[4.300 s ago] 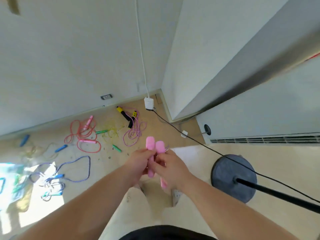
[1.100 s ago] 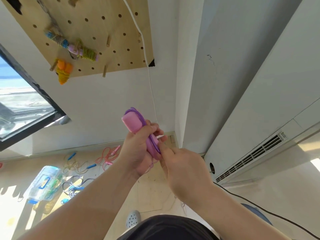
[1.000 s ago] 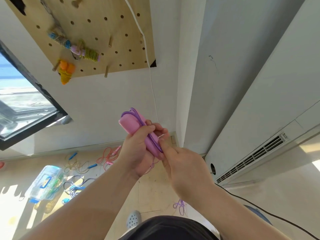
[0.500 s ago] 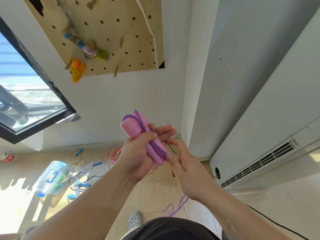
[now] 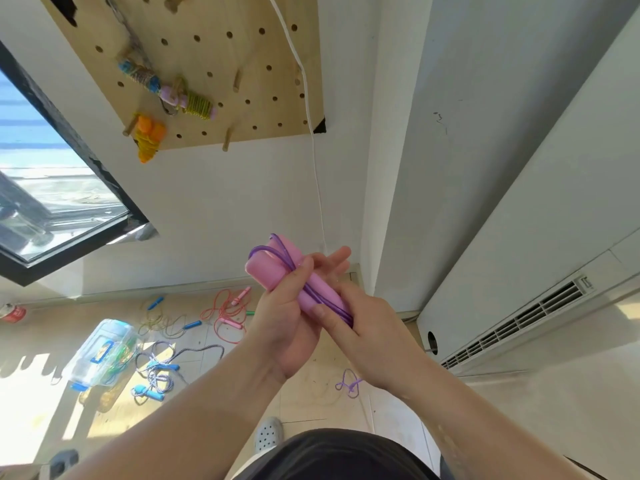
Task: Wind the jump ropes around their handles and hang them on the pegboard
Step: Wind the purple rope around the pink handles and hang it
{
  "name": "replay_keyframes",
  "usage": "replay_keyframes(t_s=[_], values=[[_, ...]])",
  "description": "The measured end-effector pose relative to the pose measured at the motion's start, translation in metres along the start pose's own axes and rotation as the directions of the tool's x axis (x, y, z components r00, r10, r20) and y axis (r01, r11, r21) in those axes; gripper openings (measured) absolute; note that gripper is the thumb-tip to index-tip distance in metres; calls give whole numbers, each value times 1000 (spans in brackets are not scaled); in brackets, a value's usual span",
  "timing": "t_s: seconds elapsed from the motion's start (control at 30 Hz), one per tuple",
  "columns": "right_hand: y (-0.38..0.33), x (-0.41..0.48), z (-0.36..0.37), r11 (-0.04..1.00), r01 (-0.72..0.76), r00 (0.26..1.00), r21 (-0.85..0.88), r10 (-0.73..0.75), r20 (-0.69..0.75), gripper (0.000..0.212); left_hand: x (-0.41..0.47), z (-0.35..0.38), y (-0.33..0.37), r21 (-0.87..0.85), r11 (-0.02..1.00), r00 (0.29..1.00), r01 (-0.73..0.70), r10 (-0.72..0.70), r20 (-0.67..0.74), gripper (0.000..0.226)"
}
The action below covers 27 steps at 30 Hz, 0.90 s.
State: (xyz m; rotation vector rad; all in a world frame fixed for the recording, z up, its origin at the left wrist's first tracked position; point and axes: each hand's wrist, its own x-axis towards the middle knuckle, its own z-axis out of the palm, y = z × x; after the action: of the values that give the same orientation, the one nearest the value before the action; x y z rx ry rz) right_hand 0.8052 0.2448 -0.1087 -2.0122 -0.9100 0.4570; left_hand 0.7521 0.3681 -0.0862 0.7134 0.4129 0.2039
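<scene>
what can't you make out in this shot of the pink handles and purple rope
Head view only.
- Lower ends of the pink handles: covered by the left hand and right hand.
- Unwound length of the purple rope: hidden behind the right wrist.
- Top of the pegboard: cut off by the upper edge.

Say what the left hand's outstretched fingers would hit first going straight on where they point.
The left hand would probably reach the white wall near the white cable first; nothing nearer shows, but depth is unclear.
</scene>
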Motion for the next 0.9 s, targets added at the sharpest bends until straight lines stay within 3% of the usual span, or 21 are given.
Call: replay_keyframes(t_s=[0.03,0.13,0.2,0.27,0.37,0.53,0.67,0.7,0.73,0.77,0.8,0.83,0.87,0.9], values=[[1,2,-2,999,-5,1000,-33,5,-2,18,2,-1,-1,-6,1000,1000,-7,7,-13,14],[7,4,-2,999,-26,1000,-42,27,12,21,6,1,-5,-2,1000,1000,-4,4,-9,20],[6,2,0,985,-62,998,160,59,21,19,9,3,-5,64,998,1000,-8,8,-1,24],[4,0,3,895,-117,992,430,125,12,21,13,3,-7,94,995,1000,-23,22,2,27],[5,1,5,811,-89,985,578,158,-70,22,16,0,-11,104,993,999,-48,48,-5,33],[15,6,-1,835,-13,986,550,103,-133,23,16,-6,-13,212,977,991,-10,38,-131,55],[27,9,-16,954,-41,994,298,71,-89,22,15,-20,-9,349,926,933,-147,247,-261,77],[32,9,-20,970,-57,996,235,73,-57,22,14,-24,-5,526,824,894,-209,379,-238,83],[37,9,-23,982,-74,997,172,78,-17,21,14,-30,2,753,599,846,-271,522,-111,88],[40,8,-26,988,-94,995,119,91,31,20,15,-36,10,906,256,797,-337,590,130,91],[43,8,-29,991,-108,992,84,102,79,19,16,-39,17,910,-108,760,-401,516,396,92],[43,8,-32,991,-112,987,68,104,119,19,17,-38,23,803,-406,752,-436,326,573,90],[43,8,-33,993,-103,984,60,93,150,18,20,-37,26,648,-627,779,-432,102,618,87],[41,8,-34,995,-86,982,53,76,171,17,23,-32,26,486,-772,821,-410,-80,565,81]])
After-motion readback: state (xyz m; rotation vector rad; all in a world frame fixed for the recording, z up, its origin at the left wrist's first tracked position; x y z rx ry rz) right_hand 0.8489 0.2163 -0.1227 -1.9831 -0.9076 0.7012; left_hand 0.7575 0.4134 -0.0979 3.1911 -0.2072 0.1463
